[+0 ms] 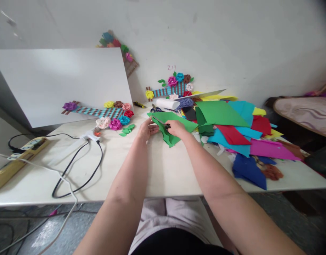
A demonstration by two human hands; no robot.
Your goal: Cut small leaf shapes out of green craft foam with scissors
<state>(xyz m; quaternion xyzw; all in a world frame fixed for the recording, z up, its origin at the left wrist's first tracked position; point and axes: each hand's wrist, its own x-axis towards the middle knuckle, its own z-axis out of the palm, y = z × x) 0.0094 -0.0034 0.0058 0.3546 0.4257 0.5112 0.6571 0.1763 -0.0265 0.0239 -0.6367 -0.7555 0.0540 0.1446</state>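
Observation:
My right hand (pixel 176 128) is closed round the black handles of a pair of scissors (pixel 161 122), whose blades point left across a green sheet of paper (pixel 171 139). My left hand (pixel 146 129) pinches the left edge of that same green sheet, holding it just above the white table (pixel 163 170). Both hands sit close together near the middle of the table.
A heap of coloured paper sheets (pixel 240 134) covers the table's right side. Paper-flower crafts (pixel 110 115) lie at the left, another flower craft (pixel 173 86) leans on the wall. A glue gun (pixel 92 134) with a black cable (pixel 80 166), a power strip (pixel 27 148) and a white board (pixel 62 81) stand at left.

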